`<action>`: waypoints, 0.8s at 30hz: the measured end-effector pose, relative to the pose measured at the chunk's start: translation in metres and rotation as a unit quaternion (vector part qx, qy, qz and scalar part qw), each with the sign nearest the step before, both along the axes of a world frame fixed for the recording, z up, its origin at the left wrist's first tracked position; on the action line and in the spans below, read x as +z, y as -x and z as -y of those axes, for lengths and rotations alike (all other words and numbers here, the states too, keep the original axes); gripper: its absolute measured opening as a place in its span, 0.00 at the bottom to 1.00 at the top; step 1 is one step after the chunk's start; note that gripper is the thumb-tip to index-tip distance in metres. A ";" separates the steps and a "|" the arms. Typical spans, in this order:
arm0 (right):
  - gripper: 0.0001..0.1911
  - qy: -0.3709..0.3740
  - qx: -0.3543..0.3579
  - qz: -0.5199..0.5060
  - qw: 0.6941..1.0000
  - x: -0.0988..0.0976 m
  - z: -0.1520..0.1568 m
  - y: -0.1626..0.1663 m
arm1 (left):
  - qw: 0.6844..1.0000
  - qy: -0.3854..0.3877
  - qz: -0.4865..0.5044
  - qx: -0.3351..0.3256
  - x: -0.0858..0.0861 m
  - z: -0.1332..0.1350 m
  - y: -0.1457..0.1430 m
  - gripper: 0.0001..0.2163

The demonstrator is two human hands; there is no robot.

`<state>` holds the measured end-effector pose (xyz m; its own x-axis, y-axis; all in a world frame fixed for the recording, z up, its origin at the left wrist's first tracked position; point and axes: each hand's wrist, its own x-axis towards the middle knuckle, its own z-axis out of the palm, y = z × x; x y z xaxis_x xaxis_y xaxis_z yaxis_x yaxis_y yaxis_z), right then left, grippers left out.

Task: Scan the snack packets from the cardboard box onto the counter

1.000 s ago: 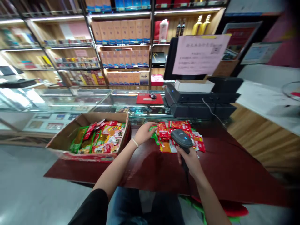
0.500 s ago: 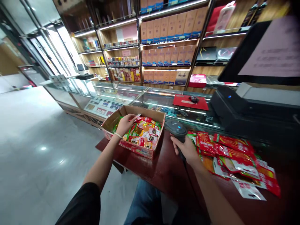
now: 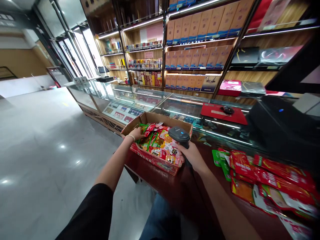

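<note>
Polished floor fills the left of our view, and beyond it glass display counters [image 3: 117, 100] run under lit shelves of boxed goods. Our left hand [image 3: 136, 134] reaches into the open cardboard box [image 3: 150, 117], fingers curled among the red and green snack packets [image 3: 160, 145]; we cannot tell whether it grips one. Our right hand [image 3: 191, 156] is closed around the handle of the black barcode scanner [image 3: 179, 134], held over the box's right end. Further right, a loose spread of packets [image 3: 262, 180] lies on the dark red table [image 3: 180, 193], below a black register [image 3: 280, 126].
</note>
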<state>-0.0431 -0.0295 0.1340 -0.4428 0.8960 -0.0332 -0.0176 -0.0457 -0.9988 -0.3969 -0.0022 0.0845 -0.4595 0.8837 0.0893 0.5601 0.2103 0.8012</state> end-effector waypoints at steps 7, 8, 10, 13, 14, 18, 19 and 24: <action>0.17 -0.015 0.013 -0.003 1.000 -0.001 0.000 -0.002 | 0.997 0.053 -0.029 0.047 -0.002 -0.009 -0.012 0.18; 0.17 -0.016 0.012 -0.003 1.000 -0.001 0.000 -0.002 | 0.997 0.053 -0.036 0.044 0.002 -0.008 -0.015 0.16; 0.17 -0.019 0.009 -0.009 1.000 -0.001 0.001 -0.004 | 0.998 0.028 -0.053 0.037 0.011 -0.002 -0.019 0.14; 0.17 -0.025 0.006 -0.015 1.000 0.001 0.004 -0.009 | 0.997 -0.059 -0.039 0.031 0.028 0.008 -0.028 0.13; 0.17 -0.027 0.004 -0.016 0.999 0.002 0.005 -0.012 | 0.996 -0.085 -0.011 0.025 0.033 0.011 -0.032 0.13; 0.16 -0.047 -0.007 -0.029 0.998 0.007 0.009 -0.028 | 0.981 -0.119 0.153 -0.029 0.047 0.017 -0.059 0.14; 0.16 -0.051 -0.014 -0.031 0.998 0.008 0.009 -0.033 | 0.974 -0.119 0.189 -0.040 0.049 0.017 -0.068 0.15; 0.17 -0.063 -0.056 -0.028 0.996 0.012 0.015 -0.067 | 0.940 -0.114 0.303 -0.106 0.059 0.013 -0.124 0.18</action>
